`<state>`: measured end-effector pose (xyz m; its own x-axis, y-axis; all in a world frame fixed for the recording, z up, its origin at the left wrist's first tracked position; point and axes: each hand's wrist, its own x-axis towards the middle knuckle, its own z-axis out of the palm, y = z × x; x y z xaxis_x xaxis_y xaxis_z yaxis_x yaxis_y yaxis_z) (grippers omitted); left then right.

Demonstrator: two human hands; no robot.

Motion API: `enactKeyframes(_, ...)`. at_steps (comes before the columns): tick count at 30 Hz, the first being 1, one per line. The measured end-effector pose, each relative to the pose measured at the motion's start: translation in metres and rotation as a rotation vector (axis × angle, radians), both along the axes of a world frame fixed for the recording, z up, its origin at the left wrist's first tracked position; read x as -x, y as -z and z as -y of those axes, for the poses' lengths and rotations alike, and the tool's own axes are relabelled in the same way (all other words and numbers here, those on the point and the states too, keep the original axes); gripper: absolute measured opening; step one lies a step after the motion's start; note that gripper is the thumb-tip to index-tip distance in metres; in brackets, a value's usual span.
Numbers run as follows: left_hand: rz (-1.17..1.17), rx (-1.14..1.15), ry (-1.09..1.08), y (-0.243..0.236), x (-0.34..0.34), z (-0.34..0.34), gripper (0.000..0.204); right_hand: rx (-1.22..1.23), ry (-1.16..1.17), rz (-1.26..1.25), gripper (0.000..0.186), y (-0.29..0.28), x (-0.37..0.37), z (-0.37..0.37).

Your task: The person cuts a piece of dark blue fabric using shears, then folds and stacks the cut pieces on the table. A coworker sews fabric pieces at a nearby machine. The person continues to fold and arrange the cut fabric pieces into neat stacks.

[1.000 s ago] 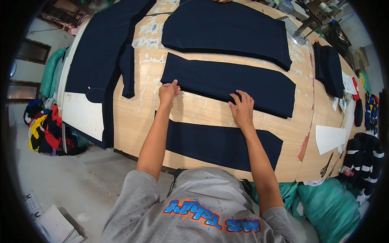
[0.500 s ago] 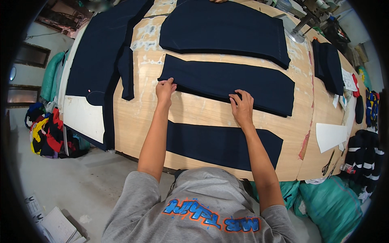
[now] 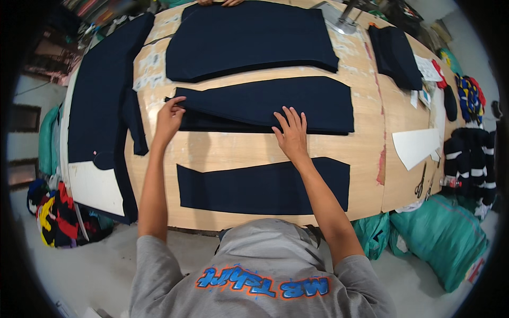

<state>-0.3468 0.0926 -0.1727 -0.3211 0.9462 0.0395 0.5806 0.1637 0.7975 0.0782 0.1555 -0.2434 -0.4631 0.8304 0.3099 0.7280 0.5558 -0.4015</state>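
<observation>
A stack of dark navy cut fabric panels (image 3: 318, 98) lies across the middle of the wooden table. At its left end, my left hand (image 3: 169, 117) pinches the near corner of the top fabric panel (image 3: 222, 100). That edge is raised and folded back, and the dark layers beneath show along the near side. My right hand (image 3: 290, 132) rests with fingers spread on the near edge of the stack, right of its middle. Closer to me, a similar navy panel (image 3: 260, 185) lies flat, apart from both hands.
A larger navy stack (image 3: 249, 40) lies beyond, with another person's hands (image 3: 220, 2) at its far edge. Long navy pieces (image 3: 103, 95) cover the table's left side. At right are a folded navy stack (image 3: 395, 55), a white pattern piece (image 3: 415, 147), scissors (image 3: 420, 186) and green sacks (image 3: 442, 236).
My left hand has lifted and turned back the left end of the top panel, exposing layers below. My right hand's fingers have spread out on the fabric. The whole view has shifted.
</observation>
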Motion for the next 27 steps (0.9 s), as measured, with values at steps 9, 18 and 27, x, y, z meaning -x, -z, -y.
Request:
enactKeyframes(9, -0.495, -0.101, 0.216, -0.092, -0.005, -0.053, 0.03, 0.008, 0.24, 0.101, 0.066, 0.008, -0.117, -0.03)
enactKeyframes(18, -0.735, -0.299, 0.114, -0.161, -0.01, -0.094, 0.021, -0.044, 0.37, -0.036, 0.055, -0.021, -0.194, -0.067)
enactKeyframes(27, -0.848, -0.562, 0.036, -0.297, 0.047, -0.075, 0.021, -0.083, 0.143, -0.458, 0.042, -0.166, -0.189, -0.023)
